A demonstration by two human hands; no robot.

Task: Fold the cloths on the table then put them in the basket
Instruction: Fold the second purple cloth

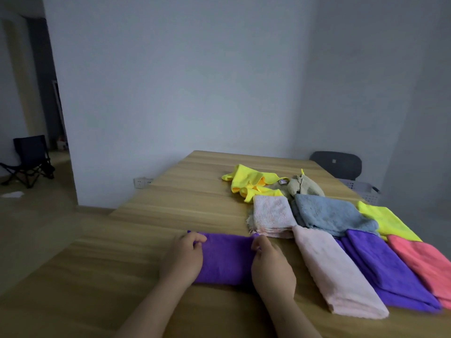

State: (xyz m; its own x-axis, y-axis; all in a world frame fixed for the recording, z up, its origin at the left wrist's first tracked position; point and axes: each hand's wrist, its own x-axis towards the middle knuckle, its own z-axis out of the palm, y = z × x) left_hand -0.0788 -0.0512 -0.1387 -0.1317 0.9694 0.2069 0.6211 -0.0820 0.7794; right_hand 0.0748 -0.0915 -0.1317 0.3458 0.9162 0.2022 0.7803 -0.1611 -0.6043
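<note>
Fingers (pixel 196 238) of both hands are curled and pinch the far edge of a purple cloth (pixel 227 261) lying flat on a wooden table (pixel 170 203), near its front edge. The left hand (pixel 181 257) grips the far left corner and covers the cloth's left side; the right hand (pixel 269 264) grips the far right corner and covers its right side. Both bare forearms reach in from the bottom of the view. Just right of the right hand, folded cloths lie side by side: a long pale pink cloth (pixel 336 272), then a second purple cloth (pixel 380 264), then a coral cloth (pixel 424 259) at the table's right edge. Behind these lie a folded light pink cloth (pixel 272 213), a folded blue cloth (pixel 329 213) touching it, and a yellow-green cloth (pixel 388 219) further right. Farther back, a bright yellow cloth (pixel 249 181) and a beige cloth (pixel 302 185) lie crumpled and unfolded, touching each other. A pale perforated basket (pixel 363 189) shows beyond the table's far right edge, beside a dark chair back (pixel 339 164). A wall socket (pixel 142 182) sits low on the grey wall, and a dark folding chair (pixel 29 162) stands in the room to the far left.
</note>
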